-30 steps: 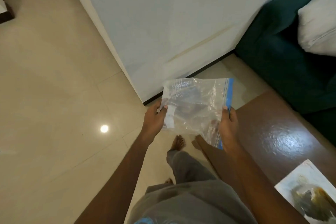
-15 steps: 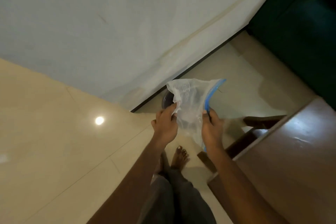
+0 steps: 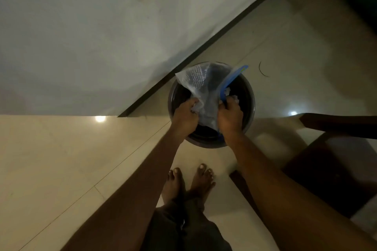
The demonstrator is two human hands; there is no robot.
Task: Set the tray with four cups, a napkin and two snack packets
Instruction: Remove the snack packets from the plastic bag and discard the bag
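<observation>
A clear plastic zip bag (image 3: 201, 85) with a blue seal strip is held between both hands, crumpled, right over a dark round bin (image 3: 250, 108) on the floor. My left hand (image 3: 184, 115) grips the bag's left side. My right hand (image 3: 230, 116) pinches its blue-edged right side. The bag's lower part hangs inside the bin's mouth. No tray, cups, napkin or snack packets show in this view.
The bin stands in a corner by a pale wall (image 3: 91, 36) with a dark skirting strip. A dark wooden table (image 3: 330, 169) is at the right. My bare feet (image 3: 189, 181) are on the cream tiled floor just before the bin.
I have stepped up to the bin and looked down. Both hands drew together, crumpled the flat bag and lowered it over the bin.
</observation>
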